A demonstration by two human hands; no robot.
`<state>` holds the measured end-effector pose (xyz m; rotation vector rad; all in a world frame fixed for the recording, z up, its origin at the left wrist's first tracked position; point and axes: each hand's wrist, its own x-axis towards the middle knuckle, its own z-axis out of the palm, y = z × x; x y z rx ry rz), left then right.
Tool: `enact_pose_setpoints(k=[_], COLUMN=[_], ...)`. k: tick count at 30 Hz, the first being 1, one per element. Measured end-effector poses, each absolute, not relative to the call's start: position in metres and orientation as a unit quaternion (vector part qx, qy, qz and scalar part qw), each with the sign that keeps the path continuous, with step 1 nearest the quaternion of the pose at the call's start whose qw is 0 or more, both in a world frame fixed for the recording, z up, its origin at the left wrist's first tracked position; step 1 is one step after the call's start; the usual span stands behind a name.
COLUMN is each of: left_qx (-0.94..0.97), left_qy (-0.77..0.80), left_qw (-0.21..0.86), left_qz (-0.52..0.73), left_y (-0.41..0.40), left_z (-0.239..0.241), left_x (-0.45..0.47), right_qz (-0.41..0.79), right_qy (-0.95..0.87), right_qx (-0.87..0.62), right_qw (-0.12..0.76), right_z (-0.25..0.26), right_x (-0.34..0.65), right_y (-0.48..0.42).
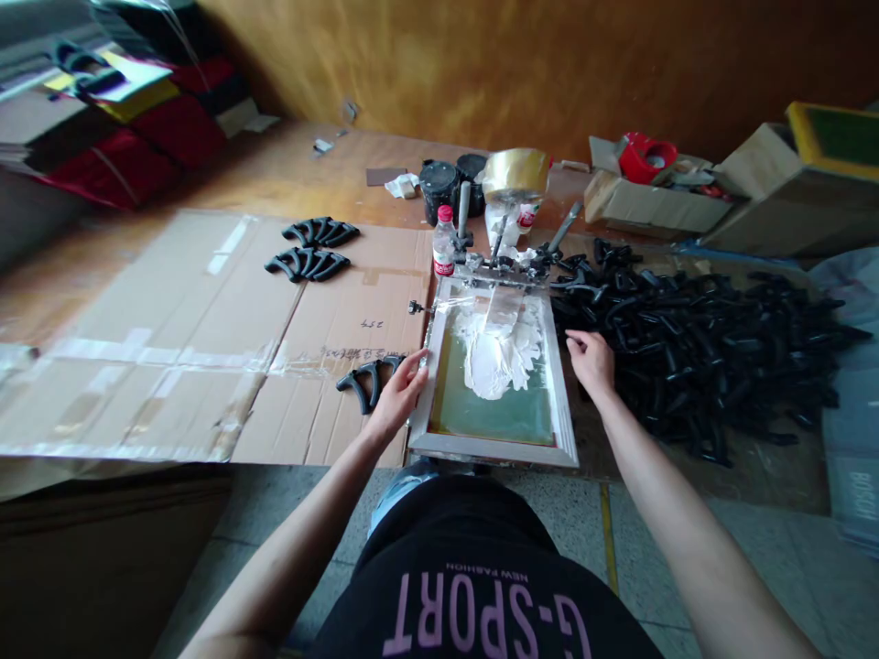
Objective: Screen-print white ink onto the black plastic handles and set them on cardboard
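Observation:
A screen-printing frame point(564, 430) lies in front of me, with thick white paste point(491, 366) and a scraper blade point(504, 309) on its green mesh. My left hand point(399, 395) is at the frame's left edge, fingers stretched and apart; whether they touch the frame I cannot tell. Just beside it, several curved black plastic parts point(371, 383) rest on cardboard, partly behind the hand. Close to the frame's right edge, my right hand point(593, 361) has its fingers curled together. Anything between those fingertips is too small to make out. Metal clamps point(508, 270) sit along the frame's far side.
A big pile of black plastic parts point(721, 357) covers the right side. Two rows of such parts point(312, 264) lie on the cardboard sheet point(206, 302) at left. Behind the frame stand a red-capped bottle point(444, 243), dark tubs point(439, 188) and a tape roll point(516, 174). Cartons point(659, 203) stand back right.

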<state>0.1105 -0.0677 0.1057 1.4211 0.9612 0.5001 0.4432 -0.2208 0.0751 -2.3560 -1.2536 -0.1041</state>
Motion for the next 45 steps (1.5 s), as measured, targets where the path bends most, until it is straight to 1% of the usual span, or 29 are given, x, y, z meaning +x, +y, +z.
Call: enact_pose_setpoints(k=[2, 3, 4, 7, 9, 12, 15, 17, 21, 25, 28, 30, 32, 35, 38, 39, 41, 43, 45], left_qx=[0.62, 0.627, 0.635, 0.659, 0.669, 0.665, 0.648, 0.641, 0.628, 0.608, 0.606, 0.609, 0.609, 0.592, 0.574, 0.572, 0.572, 0.565, 0.534], left_qy=[0.432, 0.439, 0.448, 0.459, 0.458, 0.46, 0.46, 0.459, 0.458, 0.458, 0.462, 0.458, 0.447, 0.416, 0.341, 0.314, 0.281, 0.278, 0.297], left_qw=[0.625, 0.617, 0.603, 0.573, 0.565, 0.568, 0.588, 0.597, 0.608, 0.628, 0.628, 0.626, 0.629, 0.64, 0.65, 0.651, 0.653, 0.657, 0.664], left_qz=[0.193, 0.183, 0.18, 0.164, 0.154, 0.151, 0.152, 0.153, 0.159, 0.163, 0.16, 0.162, 0.184, 0.259, 0.363, 0.388, 0.409, 0.415, 0.431], left_y=[-0.068, -0.066, -0.064, -0.059, -0.057, -0.058, -0.059, -0.059, -0.06, -0.062, -0.062, -0.062, -0.062, -0.059, -0.049, -0.043, -0.033, -0.028, -0.037], left_z=[0.079, 0.069, 0.061, 0.047, 0.042, 0.038, 0.037, 0.039, 0.044, 0.051, 0.065, 0.082, 0.105, 0.144, 0.183, 0.195, 0.215, 0.223, 0.214], left_x=[0.111, 0.112, 0.113, 0.114, 0.112, 0.11, 0.11, 0.111, 0.112, 0.114, 0.114, 0.113, 0.113, 0.122, 0.146, 0.156, 0.175, 0.187, 0.192], right_qz=[-0.08, -0.091, -0.087, -0.004, 0.038, 0.054, 0.091, 0.09, 0.021, 0.07, 0.083, 0.063, 0.037, 0.008, 0.009, 0.023, 0.078, 0.137, 0.136], right_qy=[-0.462, -0.486, -0.518, -0.589, -0.62, -0.712, -0.781, -0.772, -0.736, -0.76, -0.706, -0.647, -0.596, -0.522, -0.415, -0.385, -0.379, -0.453, -0.536], right_qx=[-0.841, -0.825, -0.81, -0.792, -0.777, -0.696, -0.612, -0.62, -0.663, -0.634, -0.682, -0.729, -0.766, -0.803, -0.84, -0.853, -0.867, -0.841, -0.806], right_qw=[0.27, 0.274, 0.26, 0.161, 0.107, 0.073, 0.086, 0.11, 0.135, 0.125, 0.172, 0.213, 0.237, 0.289, 0.35, 0.35, 0.315, 0.263, 0.212], right_z=[0.095, 0.104, 0.112, 0.122, 0.119, 0.113, 0.114, 0.115, 0.103, 0.094, 0.108, 0.126, 0.145, 0.16, 0.145, 0.133, 0.104, 0.075, 0.056], right_x=[0.44, 0.432, 0.421, 0.383, 0.364, 0.354, 0.359, 0.362, 0.354, 0.343, 0.349, 0.363, 0.387, 0.439, 0.482, 0.487, 0.479, 0.45, 0.412], right_y=[-0.191, -0.174, -0.158, -0.132, -0.139, -0.17, -0.189, -0.188, -0.19, -0.203, -0.183, -0.157, -0.135, -0.127, -0.152, -0.163, -0.183, -0.195, -0.199])
